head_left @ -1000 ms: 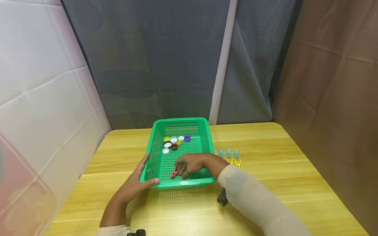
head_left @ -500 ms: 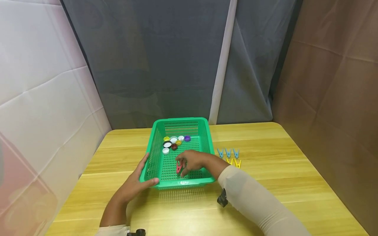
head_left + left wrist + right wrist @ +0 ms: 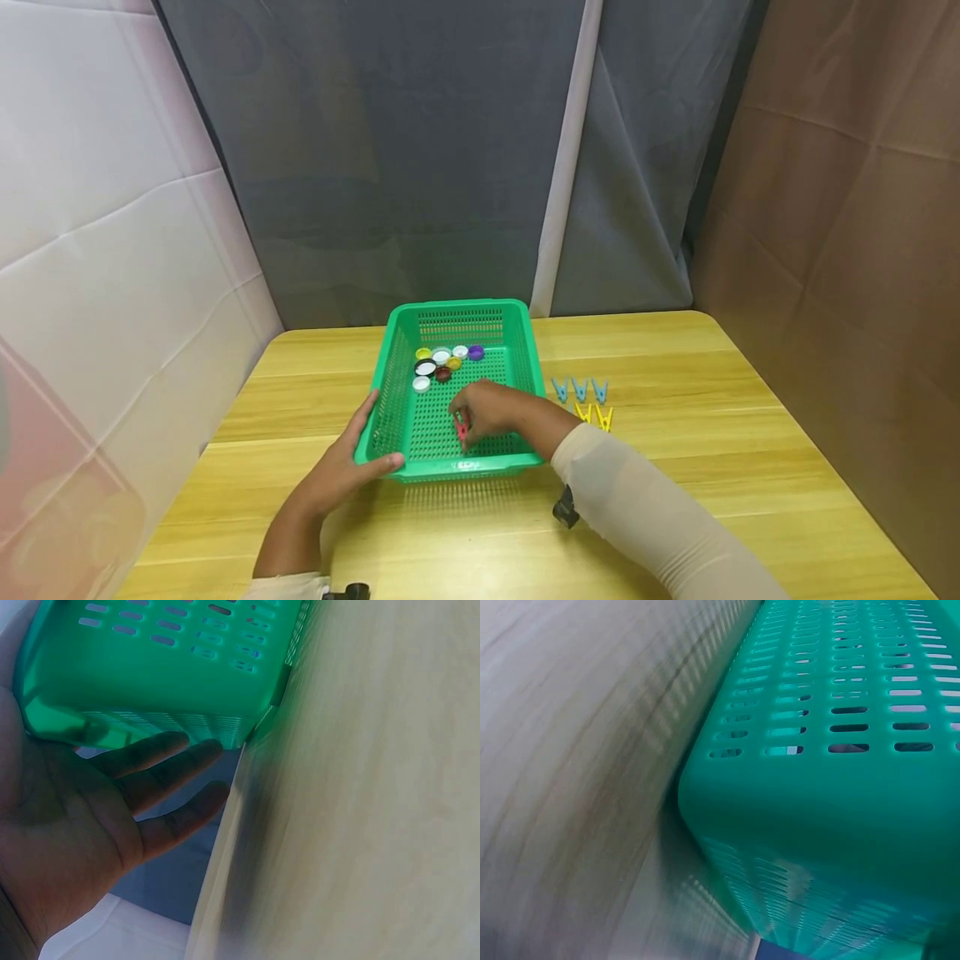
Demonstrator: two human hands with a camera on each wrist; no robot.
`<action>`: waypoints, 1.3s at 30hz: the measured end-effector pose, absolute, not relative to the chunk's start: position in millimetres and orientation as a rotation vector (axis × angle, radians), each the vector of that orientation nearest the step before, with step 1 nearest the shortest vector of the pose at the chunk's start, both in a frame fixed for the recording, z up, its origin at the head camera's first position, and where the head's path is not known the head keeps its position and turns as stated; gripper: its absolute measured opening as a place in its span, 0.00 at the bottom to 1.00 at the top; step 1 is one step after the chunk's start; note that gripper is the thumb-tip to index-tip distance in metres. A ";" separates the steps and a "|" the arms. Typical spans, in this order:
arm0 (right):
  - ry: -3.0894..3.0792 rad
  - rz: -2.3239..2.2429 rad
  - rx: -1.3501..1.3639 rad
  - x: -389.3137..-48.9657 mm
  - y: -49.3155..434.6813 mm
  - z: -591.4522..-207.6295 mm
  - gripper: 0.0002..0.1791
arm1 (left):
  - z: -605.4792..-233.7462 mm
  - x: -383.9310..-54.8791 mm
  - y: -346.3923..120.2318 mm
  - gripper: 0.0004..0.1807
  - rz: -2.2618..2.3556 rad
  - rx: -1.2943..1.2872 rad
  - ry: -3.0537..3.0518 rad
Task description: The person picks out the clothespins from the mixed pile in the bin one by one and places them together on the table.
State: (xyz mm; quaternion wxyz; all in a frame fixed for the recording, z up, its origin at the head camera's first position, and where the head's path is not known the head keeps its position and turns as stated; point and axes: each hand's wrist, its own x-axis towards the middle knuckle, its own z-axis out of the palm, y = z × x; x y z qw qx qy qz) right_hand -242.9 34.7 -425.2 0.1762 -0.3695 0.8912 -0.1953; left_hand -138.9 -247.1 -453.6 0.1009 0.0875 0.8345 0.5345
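Note:
A green plastic basket with slotted walls stands on the wooden table. Inside it, my right hand pinches a red clothespin low near the basket's front; the fingers partly cover the clothespin. My left hand rests at the basket's front left corner, thumb on the rim and fingers along the left side. In the left wrist view, several of the left hand's fingers stretch out, nearly straight, beside the basket wall. The right wrist view shows the basket's outer wall, which hides that hand.
Several bottle caps in mixed colours sit together at the basket's back left. On the table, right of the basket, three blue clothespins form a row, with yellow clothespins nearer. A grey curtain hangs behind the table.
My right hand has turned the red clothespin from a slant to nearly upright in the picture and shifted it slightly right and back. The left hand and basket have stayed still.

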 end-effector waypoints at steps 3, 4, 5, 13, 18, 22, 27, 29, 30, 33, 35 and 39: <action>2.526 -0.536 -1.033 -242.4 34.2 -424.4 0.35 | -453.1 -138.9 -247.1 0.63 1.575 0.252 2.468; 2.522 -0.528 -1.028 -242.2 34.0 -424.1 0.35 | -453.0 -138.9 -247.0 0.63 1.575 0.251 2.468; 2.515 -0.520 -1.018 -242.0 33.9 -423.7 0.36 | -453.0 -138.8 -246.9 0.63 1.574 0.250 2.470; 2.489 -0.433 -0.949 -241.7 32.6 -423.4 0.35 | -453.1 -138.1 -246.0 0.63 1.572 0.246 2.465; 2.494 -0.373 -0.929 -240.9 31.4 -423.5 0.37 | -453.3 -137.9 -245.9 0.63 1.579 0.251 2.461; 2.494 -0.337 -0.913 -240.2 30.6 -422.4 0.37 | -454.1 -138.4 -246.6 0.63 1.579 0.261 2.466; 2.463 -0.342 -0.887 -239.4 30.5 -422.1 0.30 | -454.8 -138.9 -247.0 0.63 1.570 0.257 2.476; 2.460 -0.341 -0.884 -239.9 30.3 -423.1 0.24 | -455.0 -138.9 -247.1 0.63 1.569 0.255 2.478; 2.462 -0.340 -0.889 -240.3 30.3 -423.9 0.21 | -455.0 -139.0 -247.1 0.63 1.570 0.254 2.478; 2.482 -0.335 -0.928 -241.7 30.1 -425.7 0.18 | -454.9 -139.0 -247.3 0.63 1.571 0.255 2.477; 2.502 -0.326 -0.956 -241.7 30.4 -426.0 0.20 | -454.7 -138.9 -247.3 0.63 1.571 0.258 2.475; 2.533 -0.329 -0.969 -239.9 32.7 -424.1 0.30 | -454.0 -139.1 -247.2 0.63 1.562 0.263 2.481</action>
